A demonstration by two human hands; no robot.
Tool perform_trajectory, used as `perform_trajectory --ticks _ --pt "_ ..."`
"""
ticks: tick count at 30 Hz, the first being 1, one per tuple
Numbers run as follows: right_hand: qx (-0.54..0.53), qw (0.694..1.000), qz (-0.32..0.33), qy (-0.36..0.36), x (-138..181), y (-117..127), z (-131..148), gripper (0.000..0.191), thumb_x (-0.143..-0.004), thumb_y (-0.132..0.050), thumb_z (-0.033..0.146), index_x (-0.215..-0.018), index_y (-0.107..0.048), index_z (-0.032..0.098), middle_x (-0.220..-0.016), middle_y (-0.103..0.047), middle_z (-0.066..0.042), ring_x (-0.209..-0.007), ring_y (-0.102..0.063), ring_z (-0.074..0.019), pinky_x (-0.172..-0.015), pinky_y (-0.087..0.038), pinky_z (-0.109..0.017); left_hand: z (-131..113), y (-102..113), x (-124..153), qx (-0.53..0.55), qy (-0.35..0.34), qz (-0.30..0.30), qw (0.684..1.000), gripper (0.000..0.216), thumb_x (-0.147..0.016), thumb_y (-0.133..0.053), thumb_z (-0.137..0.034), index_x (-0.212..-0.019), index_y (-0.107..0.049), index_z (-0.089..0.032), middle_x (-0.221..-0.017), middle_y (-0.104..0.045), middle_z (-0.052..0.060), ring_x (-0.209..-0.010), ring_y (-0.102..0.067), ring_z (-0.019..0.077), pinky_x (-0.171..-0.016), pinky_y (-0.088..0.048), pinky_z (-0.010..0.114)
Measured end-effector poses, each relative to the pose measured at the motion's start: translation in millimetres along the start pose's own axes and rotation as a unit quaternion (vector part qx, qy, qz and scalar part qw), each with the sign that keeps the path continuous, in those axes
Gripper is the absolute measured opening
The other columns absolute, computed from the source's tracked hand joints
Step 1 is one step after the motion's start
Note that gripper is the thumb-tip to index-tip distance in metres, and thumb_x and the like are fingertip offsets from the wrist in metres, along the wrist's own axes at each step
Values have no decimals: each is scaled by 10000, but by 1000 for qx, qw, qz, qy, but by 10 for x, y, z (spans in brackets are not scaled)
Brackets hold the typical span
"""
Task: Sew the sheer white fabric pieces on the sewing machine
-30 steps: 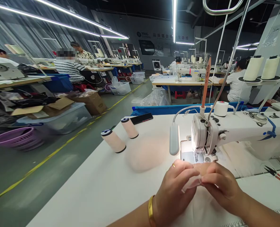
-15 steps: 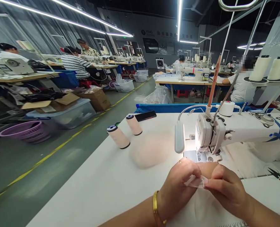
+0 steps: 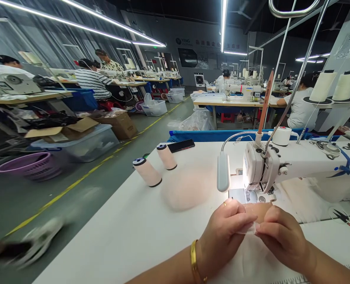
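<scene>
My left hand (image 3: 223, 230), with a gold bangle on the wrist and a ring, and my right hand (image 3: 281, 236) meet at the near edge of the white table (image 3: 127, 232). Both pinch a small piece of thin pale fabric (image 3: 248, 228) between their fingertips. Just beyond them stands the white sewing machine (image 3: 296, 161), with its needle area (image 3: 250, 193) lit by a small gooseneck lamp (image 3: 223, 177). A soft heap of peach fabric (image 3: 186, 187) lies to the left of the lamp.
Two peach thread cones (image 3: 147, 172) (image 3: 166, 156) and a black phone (image 3: 180, 145) lie on the table's left. Red-handled snips (image 3: 348, 221) lie at right. White thread spools (image 3: 322, 86) stand on a rack. Other people work at distant tables; a blurred shape (image 3: 29, 244) crosses the aisle floor.
My hands have stayed together on the small fabric piece, drawing it slightly tighter between the fingertips. The view shifted a little. A blurred shape has appeared low in the aisle at left.
</scene>
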State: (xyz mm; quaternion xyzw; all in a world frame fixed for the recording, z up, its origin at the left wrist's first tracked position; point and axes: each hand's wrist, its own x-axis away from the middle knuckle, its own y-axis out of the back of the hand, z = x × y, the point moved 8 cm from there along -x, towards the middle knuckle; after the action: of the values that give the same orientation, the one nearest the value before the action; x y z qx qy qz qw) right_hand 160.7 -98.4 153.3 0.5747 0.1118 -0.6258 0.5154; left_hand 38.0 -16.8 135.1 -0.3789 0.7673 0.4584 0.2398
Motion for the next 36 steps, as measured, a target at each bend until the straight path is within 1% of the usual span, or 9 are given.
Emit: perform_trajectory --ticks 4,9,15,20,24,27,31,34,36 --pt "13 1000 7 1 -8 2 4 163 -1012 -552 75 -1064 -647 197 -828 -593 -3 -748 -588 -139 -680 -524 -250 -9 -20 6 4 -4 17 1000 292 -996 -489 -114 -1102 -733 -233 -800 -581 24 -731 -550 151 -649 -462 251" --pt "22 1000 14 -4 -5 -13 -8 193 -1003 -534 75 -1075 -631 225 -834 -621 -4 -760 -613 -151 -687 -537 -268 -3 -35 7 -6 10 29 1000 271 -991 -489 -132 -1044 -734 -236 -779 -579 22 -714 -550 154 -636 -447 258" --pt "24 999 18 -32 18 -36 -51 197 -969 -541 69 -1033 -586 249 -817 -623 5 -723 -613 -159 -682 -530 -291 -13 23 -14 -6 14 -3 1000 168 -998 -547 -159 -1030 -697 -228 -790 -630 17 -724 -579 160 -676 -464 275" --pt "27 998 19 -49 23 -50 -72 181 -961 -547 72 -1005 -566 247 -794 -619 15 -718 -617 -154 -678 -509 -277 -42 36 -15 -16 -3 -19 1000 170 -990 -554 -135 -1045 -684 -229 -780 -629 6 -714 -565 154 -672 -455 265" --pt "32 998 19 -56 12 -60 -73 140 -975 -571 107 -995 -559 245 -790 -624 19 -716 -615 -151 -688 -504 -273 -59 34 4 -38 -14 -21 999 154 -986 -563 -134 -1039 -672 -229 -788 -631 7 -718 -556 156 -666 -448 265" --pt "38 998 18 -55 10 -67 -69 120 -983 -582 130 -1002 -565 246 -789 -623 17 -724 -615 -155 -698 -507 -277 -67 30 16 -57 -21 -15 998 165 -984 -555 -131 -1050 -666 -233 -798 -634 11 -717 -554 159 -660 -446 267" --pt "47 998 14 -45 5 -65 -54 141 -976 -576 107 -1007 -573 244 -783 -618 17 -713 -602 -153 -688 -503 -275 -70 30 26 -67 -29 -17 997 186 -986 -540 -120 -1063 -663 -236 -802 -638 12 -710 -552 159 -655 -445 268" --pt "49 998 11 -27 -5 -53 -28 173 -966 -547 79 -1012 -581 243 -793 -614 11 -700 -588 -153 -662 -497 -274 -61 29 16 -52 -21 -18 998 206 -963 -558 -104 -1070 -668 -241 -806 -636 10 -722 -551 162 -666 -447 272" --pt "42 999 13 -32 -5 -49 -38 189 -958 -534 71 -1013 -588 244 -793 -600 9 -697 -586 -154 -655 -496 -276 -48 32 -14 -19 -2 -10 1000 292 -921 -558 -84 -1137 -673 -244 -857 -645 22 -766 -570 171 -695 -465 283"
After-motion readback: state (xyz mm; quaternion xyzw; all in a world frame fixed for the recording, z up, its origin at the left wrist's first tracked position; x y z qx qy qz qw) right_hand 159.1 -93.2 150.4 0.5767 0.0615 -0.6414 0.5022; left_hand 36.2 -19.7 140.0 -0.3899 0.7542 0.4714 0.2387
